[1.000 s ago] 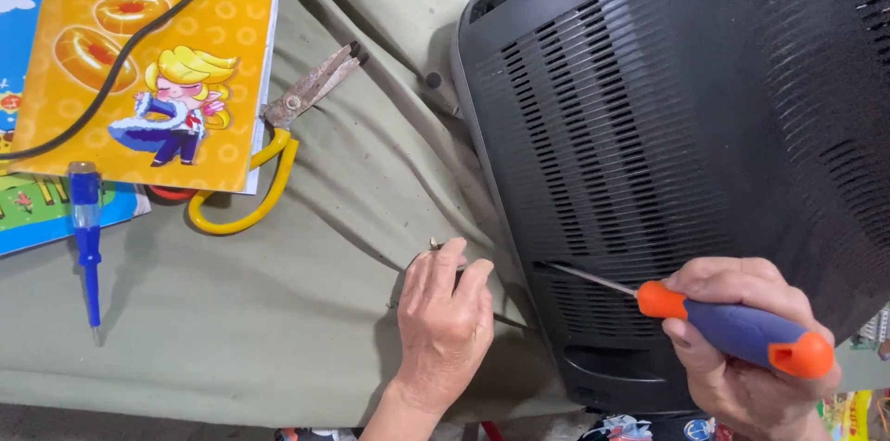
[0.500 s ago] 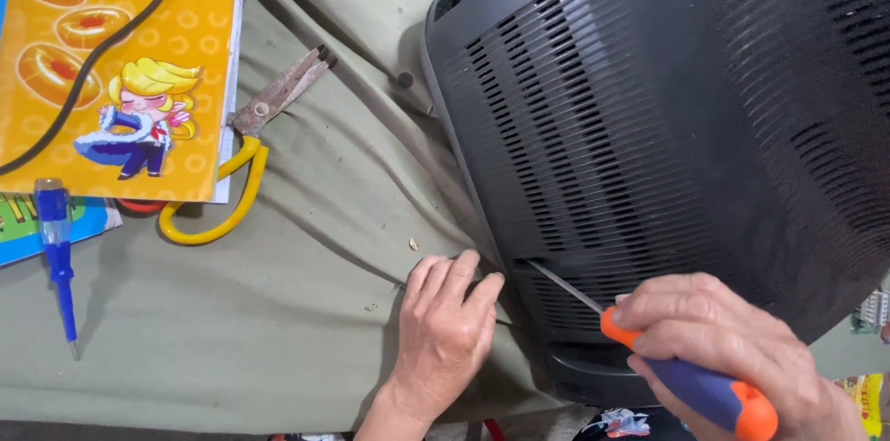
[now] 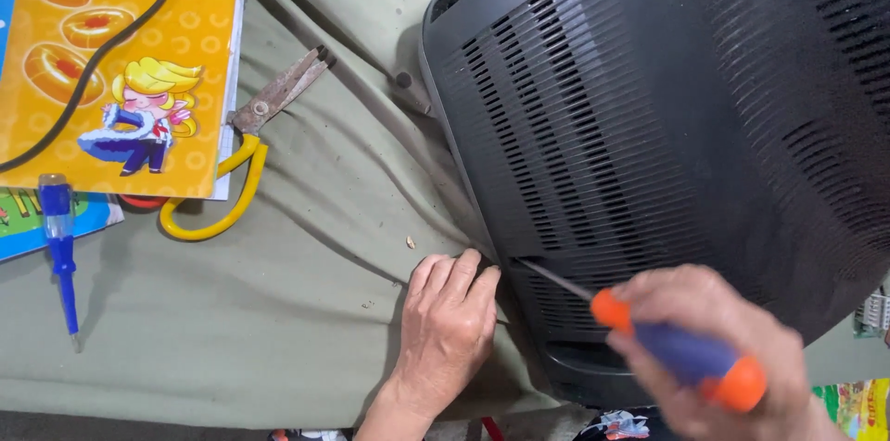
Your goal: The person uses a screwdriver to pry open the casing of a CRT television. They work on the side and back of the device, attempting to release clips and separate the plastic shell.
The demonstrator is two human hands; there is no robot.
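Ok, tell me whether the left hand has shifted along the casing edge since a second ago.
No. The left hand rests flat on the cloth, fingertips at the black casing edge, as before; only the camera moved.

The right hand (image 3: 714, 353), blurred with motion, is drawing the orange-and-blue-handled screwdriver (image 3: 681, 353) lower and rightward, its thin shaft now angling up to the black vented plastic casing (image 3: 649, 126). The left hand (image 3: 445, 330) is sliding rightward on the olive-green cloth (image 3: 278, 311), fingertips now at the casing's edge.
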